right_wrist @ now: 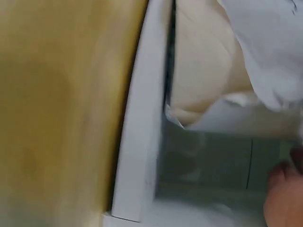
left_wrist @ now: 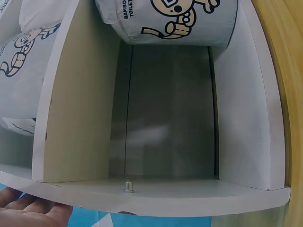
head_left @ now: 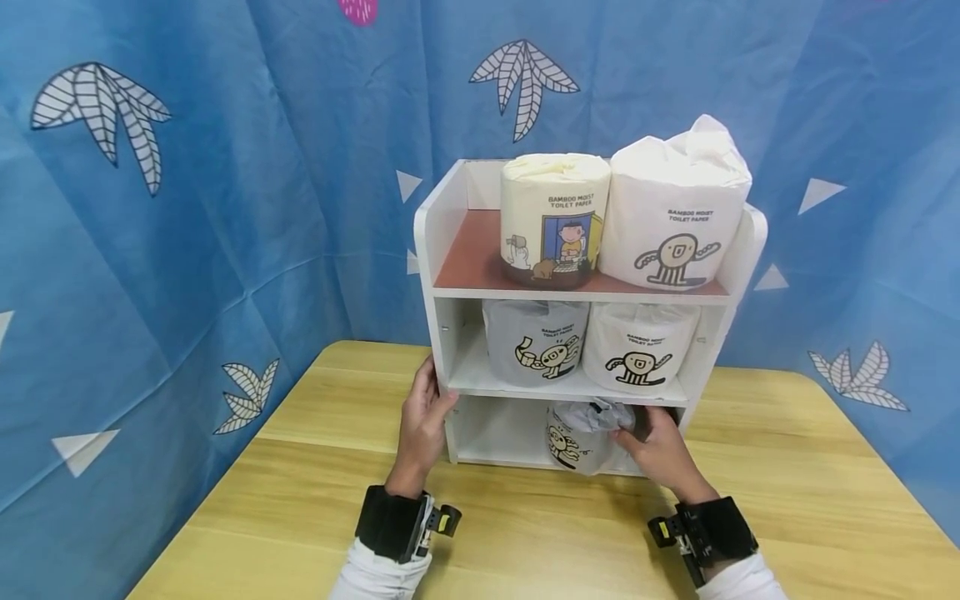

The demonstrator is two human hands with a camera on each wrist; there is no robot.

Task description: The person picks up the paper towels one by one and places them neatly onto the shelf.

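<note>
A small white shelf unit (head_left: 585, 391) stands on the wooden table. My left hand (head_left: 423, 425) grips its left side panel, thumb at the front edge and fingers along the outside; those fingers show at the lower left of the left wrist view. In the bottom compartment, a grey-wrapped toilet roll (head_left: 573, 437) leans at a tilt, its lower edge jutting over the front board. My right hand (head_left: 663, 458) holds this roll by its crumpled upper right side. Its fingers are partly hidden inside the shelf. Blur and cropping obscure the contact in the right wrist view.
On the middle shelf sit a grey roll (head_left: 536, 342) and a white roll (head_left: 641, 346). A cream roll (head_left: 555, 221) and a larger white one (head_left: 675, 212) occupy the top. Blue patterned cloth (head_left: 225, 208) hangs behind the table (head_left: 517, 533).
</note>
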